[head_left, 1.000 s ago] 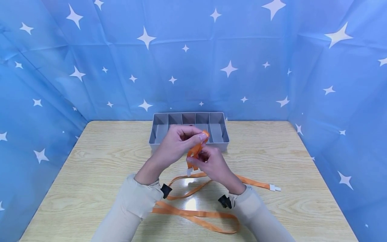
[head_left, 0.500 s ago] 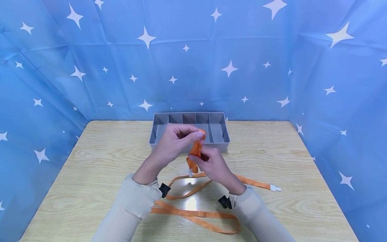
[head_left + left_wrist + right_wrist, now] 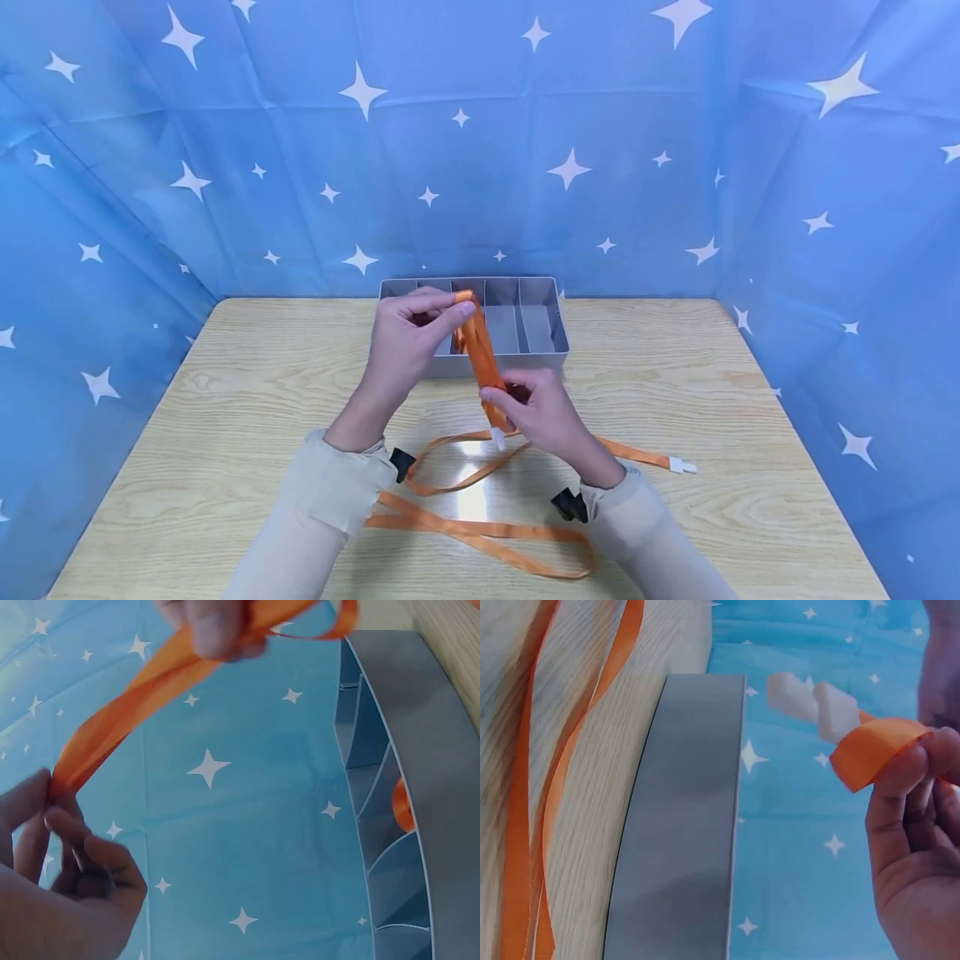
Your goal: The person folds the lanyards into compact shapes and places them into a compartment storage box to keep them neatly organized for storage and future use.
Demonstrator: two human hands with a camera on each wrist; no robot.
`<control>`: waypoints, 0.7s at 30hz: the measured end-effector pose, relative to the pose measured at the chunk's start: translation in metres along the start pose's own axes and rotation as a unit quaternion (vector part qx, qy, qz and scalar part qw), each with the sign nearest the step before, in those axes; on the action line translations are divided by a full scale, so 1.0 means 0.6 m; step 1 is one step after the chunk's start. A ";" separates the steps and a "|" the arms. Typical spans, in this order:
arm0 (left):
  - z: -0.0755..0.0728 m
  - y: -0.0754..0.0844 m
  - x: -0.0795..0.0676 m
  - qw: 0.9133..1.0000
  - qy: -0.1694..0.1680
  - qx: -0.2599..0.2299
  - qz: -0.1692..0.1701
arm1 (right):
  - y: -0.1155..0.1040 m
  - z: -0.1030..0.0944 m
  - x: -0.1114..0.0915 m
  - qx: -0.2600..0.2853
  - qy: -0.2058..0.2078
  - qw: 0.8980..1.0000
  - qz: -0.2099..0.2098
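Between my two hands an orange lanyard (image 3: pixel 482 350) is stretched in a folded strip, above the table and in front of the grey box. My left hand (image 3: pixel 405 333) pinches its upper end between thumb and fingers. Lower down and to the right, my right hand (image 3: pixel 543 414) grips the other end of the folds. A white plastic clip (image 3: pixel 832 711) sticks out past the right fingers in the right wrist view. In the left wrist view the strip slants from the left hand (image 3: pixel 75 877) up to the right fingertips (image 3: pixel 214 634).
Behind the hands stands a grey divided box (image 3: pixel 536 360); something orange (image 3: pixel 403 806) lies in one compartment. More orange lanyards lie on the wooden table (image 3: pixel 247 433): a near loop (image 3: pixel 517 531) and another band with a white clip (image 3: pixel 681 465). A blue starry curtain (image 3: pixel 480 167) encloses the table.
The left hand has moved left and up, the right hand slightly right and down. The folded lanyard between them has been drawn out longer, and its clip has shifted right.
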State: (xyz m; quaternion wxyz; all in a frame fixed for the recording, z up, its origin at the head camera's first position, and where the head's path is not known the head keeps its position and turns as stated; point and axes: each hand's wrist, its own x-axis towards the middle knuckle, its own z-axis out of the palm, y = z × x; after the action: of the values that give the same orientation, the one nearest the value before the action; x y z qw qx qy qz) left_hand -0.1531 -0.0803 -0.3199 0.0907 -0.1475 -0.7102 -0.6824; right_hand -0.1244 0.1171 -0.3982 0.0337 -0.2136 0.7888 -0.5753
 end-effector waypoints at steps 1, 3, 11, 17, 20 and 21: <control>0.000 -0.002 0.001 1.000 0.011 0.006 0.004 | -0.001 0.000 -0.001 -0.001 -0.005 1.000 -0.005; 0.001 -0.006 0.002 0.999 0.033 0.018 0.009 | -0.004 -0.001 -0.005 0.003 -0.015 1.000 -0.016; 0.003 -0.030 0.002 0.996 0.061 0.055 0.021 | -0.021 -0.003 -0.014 0.034 -0.057 0.994 -0.084; 0.008 -0.039 -0.003 0.992 0.058 0.101 0.037 | -0.044 -0.010 -0.021 0.056 -0.063 0.991 -0.103; 0.010 -0.044 -0.005 0.990 0.047 0.120 0.057 | -0.052 -0.012 -0.024 0.061 -0.059 0.991 -0.108; 0.011 -0.045 -0.006 0.989 0.043 0.129 0.063 | -0.054 -0.013 -0.025 0.062 -0.058 0.990 -0.111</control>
State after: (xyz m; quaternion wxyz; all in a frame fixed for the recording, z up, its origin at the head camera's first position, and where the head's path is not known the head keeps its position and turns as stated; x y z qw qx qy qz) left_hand -0.1584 -0.0747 -0.3471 0.1825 -0.1499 -0.7768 -0.5839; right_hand -0.1036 0.1215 -0.3689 0.0286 -0.3308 0.7196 -0.6099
